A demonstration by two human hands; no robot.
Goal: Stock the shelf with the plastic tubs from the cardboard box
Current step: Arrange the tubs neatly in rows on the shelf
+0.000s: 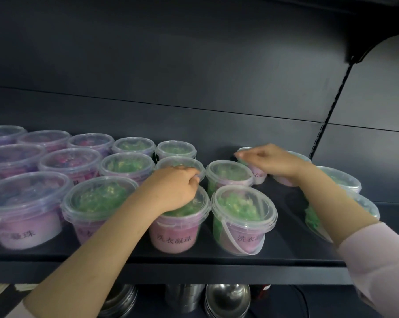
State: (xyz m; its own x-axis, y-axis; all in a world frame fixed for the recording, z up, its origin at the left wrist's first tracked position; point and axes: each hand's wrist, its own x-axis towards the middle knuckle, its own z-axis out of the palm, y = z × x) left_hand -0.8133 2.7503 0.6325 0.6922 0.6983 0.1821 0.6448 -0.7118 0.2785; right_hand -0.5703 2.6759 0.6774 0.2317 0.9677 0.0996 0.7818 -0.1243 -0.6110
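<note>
The left hand [173,188] lies over the lid of the front tub [175,235] and hides most of it. Its fingers [195,176] are curled over the near rim of the mid tub [178,162] just behind and grip it.

The right hand [272,161] sits on top of the back tub [259,175], covering the lid. Its fingers are bent and motion-blurred, so I cannot tell whether they grip the tub or only rest on it.

The right forearm crosses two right tubs [340,177], leaving only parts of their lids and green contents in view. The wrist hides most of another tub behind it.

At the left edge the purple tubs [24,198] are cut off, and their pink labels are too blurred to read in full. A green tub [242,216] at the front, with its clear handle hanging down, stands just beside the front tub.

All the tubs stand upright in rows on a dark shelf [285,255], with a bare gap between the green tub and the right tubs. Behind is a dark back panel [171,65] and to the right a slotted upright [331,106]. Below the shelf edge, metal bowls [227,299] show dimly. A pale pink sleeve [377,260] is cut off at the lower right.
</note>
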